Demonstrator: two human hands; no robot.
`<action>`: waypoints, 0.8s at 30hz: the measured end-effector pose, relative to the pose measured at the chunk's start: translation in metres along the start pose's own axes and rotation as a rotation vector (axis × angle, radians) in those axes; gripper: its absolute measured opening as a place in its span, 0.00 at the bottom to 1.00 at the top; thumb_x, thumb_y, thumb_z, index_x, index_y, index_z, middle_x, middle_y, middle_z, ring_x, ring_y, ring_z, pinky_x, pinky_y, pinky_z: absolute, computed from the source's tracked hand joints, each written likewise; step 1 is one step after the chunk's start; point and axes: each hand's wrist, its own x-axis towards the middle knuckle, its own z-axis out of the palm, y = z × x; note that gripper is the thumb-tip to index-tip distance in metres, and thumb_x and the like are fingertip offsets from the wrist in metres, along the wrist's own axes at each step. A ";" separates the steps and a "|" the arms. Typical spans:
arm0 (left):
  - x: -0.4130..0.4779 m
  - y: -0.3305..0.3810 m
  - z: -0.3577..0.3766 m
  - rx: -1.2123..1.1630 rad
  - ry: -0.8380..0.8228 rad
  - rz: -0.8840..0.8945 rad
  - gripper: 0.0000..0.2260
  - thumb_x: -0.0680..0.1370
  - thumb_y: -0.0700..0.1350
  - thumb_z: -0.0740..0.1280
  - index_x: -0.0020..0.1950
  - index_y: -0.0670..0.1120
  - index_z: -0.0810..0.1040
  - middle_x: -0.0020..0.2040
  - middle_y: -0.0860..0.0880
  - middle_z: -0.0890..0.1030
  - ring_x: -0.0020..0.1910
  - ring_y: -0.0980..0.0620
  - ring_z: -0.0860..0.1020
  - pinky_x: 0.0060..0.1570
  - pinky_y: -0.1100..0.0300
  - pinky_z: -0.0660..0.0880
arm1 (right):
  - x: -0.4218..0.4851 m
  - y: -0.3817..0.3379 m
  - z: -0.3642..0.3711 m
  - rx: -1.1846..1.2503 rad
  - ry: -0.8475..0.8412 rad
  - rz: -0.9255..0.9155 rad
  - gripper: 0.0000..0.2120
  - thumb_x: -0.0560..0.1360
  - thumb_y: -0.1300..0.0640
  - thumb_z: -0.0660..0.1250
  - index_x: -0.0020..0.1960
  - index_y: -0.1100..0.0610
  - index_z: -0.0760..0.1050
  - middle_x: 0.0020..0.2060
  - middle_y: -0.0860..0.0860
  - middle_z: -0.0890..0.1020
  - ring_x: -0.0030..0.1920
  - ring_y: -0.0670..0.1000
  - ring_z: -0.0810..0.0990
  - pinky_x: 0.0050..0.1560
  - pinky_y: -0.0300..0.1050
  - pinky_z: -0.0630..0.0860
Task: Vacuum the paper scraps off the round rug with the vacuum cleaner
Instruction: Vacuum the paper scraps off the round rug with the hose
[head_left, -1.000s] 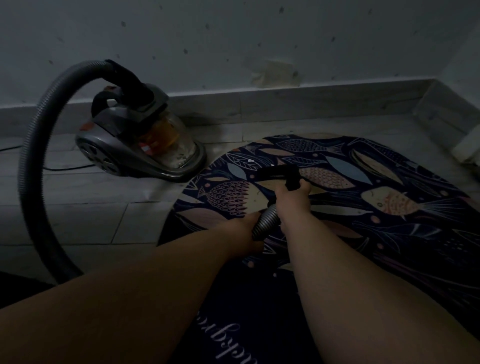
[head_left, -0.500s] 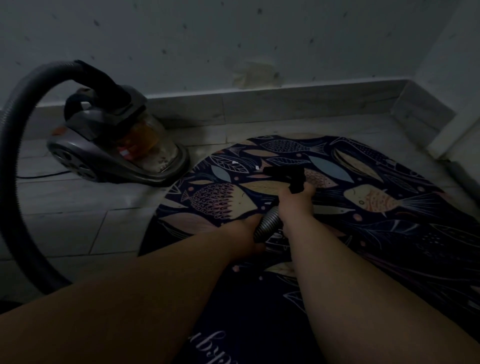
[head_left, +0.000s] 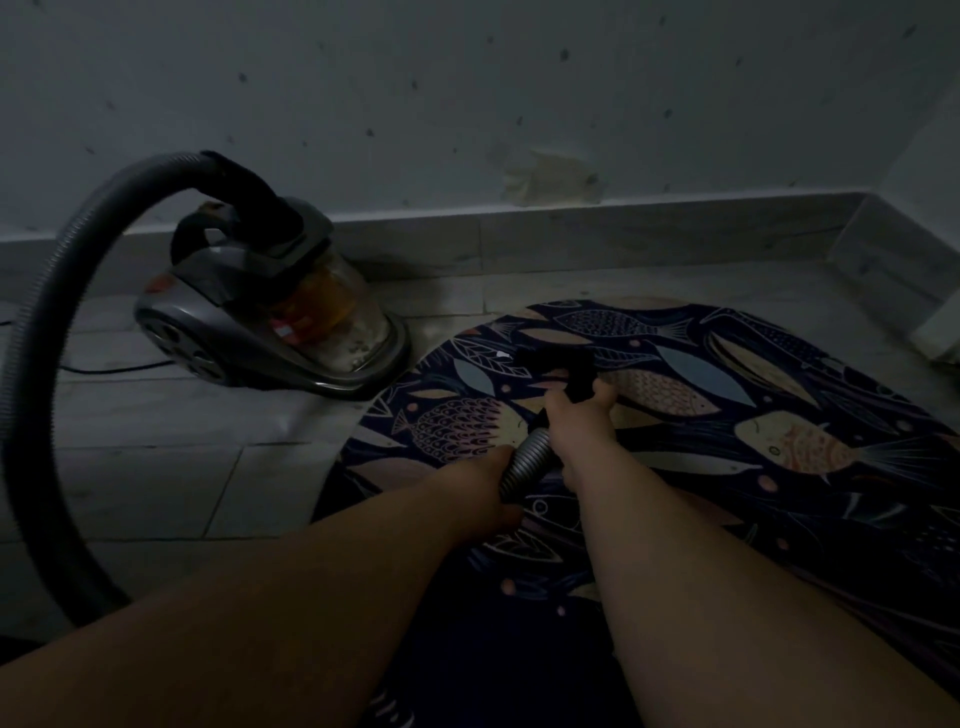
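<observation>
Since half a second ago, our view has slid a little, so the vacuum cleaner (head_left: 270, 322) now sits more toward the middle, and the black nozzle (head_left: 558, 366) has crept closer to a tiny white scrap (head_left: 502, 355) on the round rug (head_left: 779, 415).

Starting at the left, the long grey hose (head_left: 39, 364) makes a big loop up from the floor and plugs into the top of the vacuum cleaner. That machine stands on the pale floor tiles (head_left: 156, 467), near the wall and just beside the rug's edge. A thin cord runs away from it to the left.

Next comes our left hand (head_left: 485, 486). It is wrapped around the ribbed end of the hose, low down. Our right hand (head_left: 576, 421) is clenched around the dark handle part, just behind the nozzle. Both hands hold on tight.

The nozzle rests low over the rug, with the little white scrap just to its left. We can see only that one scrap for sure; the room is dark, and the fish and leaf pictures on the rug could hide more.

We think we are in the middle of sucking up scraps. Next, we should push the nozzle a bit left onto that white bit. Then we should sweep slowly toward the right side of the rug and look for more.
</observation>
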 end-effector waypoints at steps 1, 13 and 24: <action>0.001 -0.005 -0.003 -0.008 0.003 -0.011 0.30 0.77 0.49 0.65 0.75 0.51 0.56 0.64 0.44 0.74 0.60 0.46 0.75 0.54 0.61 0.71 | 0.001 -0.002 0.006 -0.005 -0.009 0.000 0.31 0.81 0.52 0.59 0.78 0.46 0.46 0.65 0.58 0.71 0.50 0.56 0.70 0.50 0.52 0.71; 0.008 -0.036 -0.034 -0.037 -0.004 -0.042 0.33 0.77 0.51 0.65 0.77 0.52 0.51 0.67 0.44 0.72 0.61 0.46 0.74 0.54 0.63 0.71 | 0.010 -0.025 0.046 -0.063 -0.122 -0.013 0.32 0.80 0.52 0.60 0.78 0.45 0.47 0.63 0.58 0.71 0.53 0.58 0.74 0.59 0.59 0.76; 0.047 -0.032 -0.038 -0.001 -0.052 -0.023 0.34 0.78 0.51 0.64 0.78 0.54 0.47 0.69 0.44 0.70 0.61 0.45 0.75 0.49 0.64 0.69 | 0.037 -0.033 0.042 -0.060 -0.063 -0.040 0.34 0.81 0.53 0.59 0.79 0.46 0.43 0.68 0.59 0.70 0.53 0.59 0.73 0.57 0.57 0.75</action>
